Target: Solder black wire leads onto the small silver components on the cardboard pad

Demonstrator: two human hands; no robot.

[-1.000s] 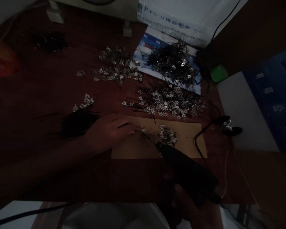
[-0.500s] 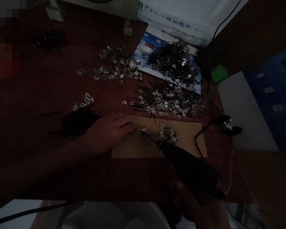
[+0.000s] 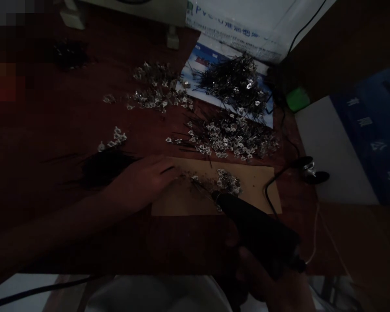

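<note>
The person's left hand (image 3: 146, 180) lies low over the near edge of a brown cardboard sheet (image 3: 250, 186), with the forearm coming in from 9 o'clock and the fingers pointing to 3 o'clock. These fingers stay close together, but it is too dark to tell if they pinch some thin thing. The right hand (image 3: 266, 277) comes from 5 o'clock and is clamped around a black electric tool (image 3: 256, 232), whose tip points to 10 o'clock, just beside a small heap of silvery metal pieces (image 3: 228, 182) on the cardboard. Bigger piles of metal pieces with black wires (image 3: 234, 138) lie at 12 o'clock from the cardboard, on the reddish table (image 3: 52, 130), and a dark bundle of wires (image 3: 107, 171) lies at 9 o'clock.
</note>
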